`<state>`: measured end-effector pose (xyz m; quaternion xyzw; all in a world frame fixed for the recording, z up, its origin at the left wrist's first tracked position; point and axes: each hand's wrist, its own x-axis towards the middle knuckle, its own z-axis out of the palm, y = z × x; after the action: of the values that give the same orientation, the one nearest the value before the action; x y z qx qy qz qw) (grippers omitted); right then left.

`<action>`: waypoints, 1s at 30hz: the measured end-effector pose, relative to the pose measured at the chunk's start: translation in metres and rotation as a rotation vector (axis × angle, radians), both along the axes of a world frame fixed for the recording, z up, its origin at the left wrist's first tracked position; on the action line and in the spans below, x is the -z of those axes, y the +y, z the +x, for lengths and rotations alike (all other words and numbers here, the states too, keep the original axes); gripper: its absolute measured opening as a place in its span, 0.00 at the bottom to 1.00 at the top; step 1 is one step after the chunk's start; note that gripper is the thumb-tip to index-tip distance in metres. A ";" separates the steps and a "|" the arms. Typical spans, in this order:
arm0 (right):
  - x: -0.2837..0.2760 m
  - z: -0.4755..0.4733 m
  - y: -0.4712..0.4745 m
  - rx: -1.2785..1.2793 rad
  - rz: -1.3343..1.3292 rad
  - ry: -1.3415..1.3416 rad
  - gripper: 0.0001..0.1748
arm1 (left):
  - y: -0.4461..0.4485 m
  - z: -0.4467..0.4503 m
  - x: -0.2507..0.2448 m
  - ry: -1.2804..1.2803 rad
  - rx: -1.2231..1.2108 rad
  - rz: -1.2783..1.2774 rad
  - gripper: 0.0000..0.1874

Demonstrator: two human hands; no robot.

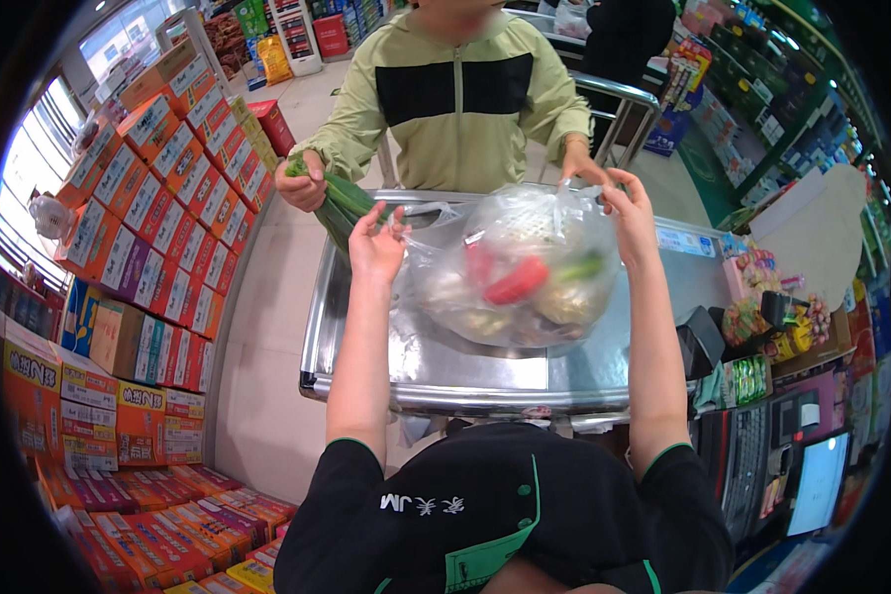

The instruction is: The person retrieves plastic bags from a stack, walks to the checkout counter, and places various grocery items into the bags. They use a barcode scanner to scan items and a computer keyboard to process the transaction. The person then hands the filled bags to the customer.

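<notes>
A clear plastic carrier bag packed with vegetables sits on the metal checkout counter. Something red and pale vegetables show through the film. At the bag's left handle, my left hand has its fingers curled on the stretched film. My right hand pinches the right handle between thumb and fingers. Close to that grip, the hand of the person opposite touches the bag top. Their other hand holds a bunch of long green stalks, just beyond my left hand.
Stacked orange and red cartons line the left side. A keyboard, a lit screen and a dark device stand at the right. Packaged sweets crowd the counter's right end. Behind the person opposite runs a metal rail.
</notes>
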<state>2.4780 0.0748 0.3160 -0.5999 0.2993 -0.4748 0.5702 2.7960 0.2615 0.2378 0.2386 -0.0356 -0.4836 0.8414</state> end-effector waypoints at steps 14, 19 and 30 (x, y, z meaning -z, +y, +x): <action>-0.005 0.063 0.016 -0.168 -0.264 0.048 0.19 | -0.073 -0.057 -0.055 -0.934 0.129 -0.043 0.24; 0.029 0.069 -0.012 -0.030 -0.516 0.276 0.27 | -0.105 -0.086 -0.036 -1.111 0.107 -0.041 0.32; 0.049 0.052 0.005 0.545 -0.812 0.391 0.26 | -0.083 -0.061 -0.074 -0.847 0.149 -0.010 0.29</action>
<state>2.5295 0.0793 0.2675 -0.7503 0.3370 -0.5628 0.0814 2.7353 0.1783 0.3122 0.4087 -0.3974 -0.4021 0.7165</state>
